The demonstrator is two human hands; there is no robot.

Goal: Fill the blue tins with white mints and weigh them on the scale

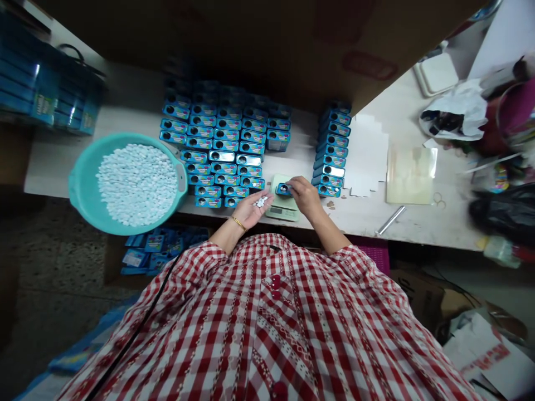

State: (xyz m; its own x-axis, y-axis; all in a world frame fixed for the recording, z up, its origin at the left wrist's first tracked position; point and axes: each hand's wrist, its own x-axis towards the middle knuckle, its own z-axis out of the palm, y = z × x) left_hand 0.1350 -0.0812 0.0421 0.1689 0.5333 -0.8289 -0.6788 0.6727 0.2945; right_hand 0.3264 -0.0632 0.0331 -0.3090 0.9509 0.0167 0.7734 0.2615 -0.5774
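Lying on the scale (291, 215), long axis running left to right, 1 tin (283, 190) has the nearer right hand (306, 196) at its right end, whether clamped I can't tell, while the left hand (248, 211), just off its left end, bears pellets (261, 201) on an unclosed palm.

Scale display (282, 211) illegibly small, blue packs (45, 89) only partly inside the left edge

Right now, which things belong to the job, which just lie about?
Likely in use: left hand with white tablets; right hand at blue tin on digital scale; turquoise basin; rowed tins.

Likely just lying about: metal tube; white plastic bag; yellowish sheet.
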